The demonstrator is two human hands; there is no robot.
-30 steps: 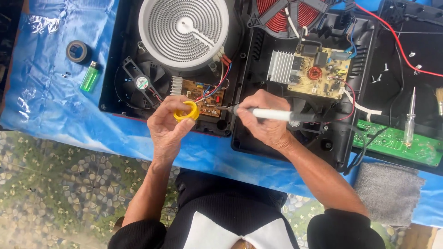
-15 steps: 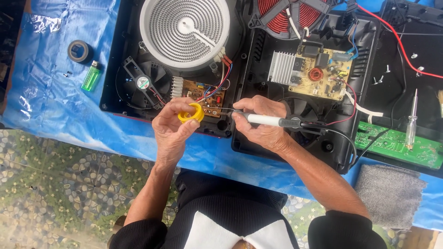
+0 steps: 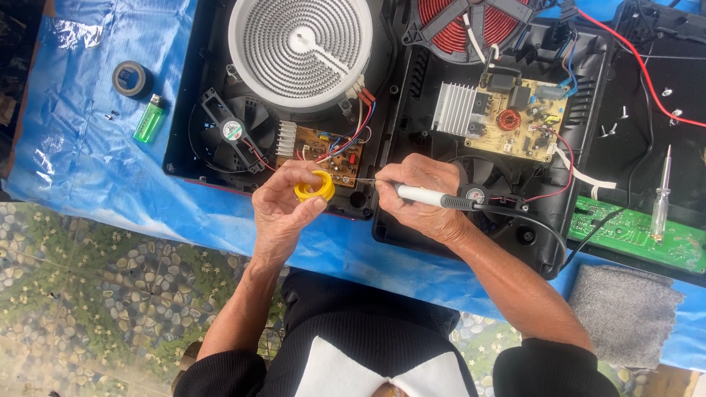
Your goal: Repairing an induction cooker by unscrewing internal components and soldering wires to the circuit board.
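- Nearest the camera are the person's dark sleeves and the forearms reaching up to a table covered with a blue plastic sheet (image 3: 88,176), above a pebble-patterned floor (image 3: 95,294).
- The left hand (image 3: 283,209) is curled around a small yellow spool (image 3: 315,187), thumb and fingers closed on its rim; the spool sits just over the near edge of the left black cooker base (image 3: 184,158).
- The right hand (image 3: 419,195) is pinched on a soldering iron (image 3: 426,195) with a white barrel and black grip (held much like a pen), its metal tip pointing left toward the spool and lying just beside the small brown circuit board (image 3: 323,151).
- The iron's black cord (image 3: 544,228) trails right over the second open base (image 3: 471,242).
- A grey cloth (image 3: 625,312) lies on the sheet at the near right.
- Further right, a green circuit board (image 3: 640,235) lies flat, with a clear-handled screwdriver (image 3: 662,195) resting across it and the black panel behind.
- In the left base, a black fan (image 3: 232,132) sits beside the brown board, and a round white heating element (image 3: 305,48) fills the far part.
- In the right base, a tan control board (image 3: 515,121) with a ribbed metal heatsink (image 3: 454,109) lies beyond the right hand, and a red-wound coil (image 3: 471,18) shows at the top edge.
- Far left on the sheet: a green lighter (image 3: 149,120) and, just beyond it, a roll of black tape (image 3: 131,78).
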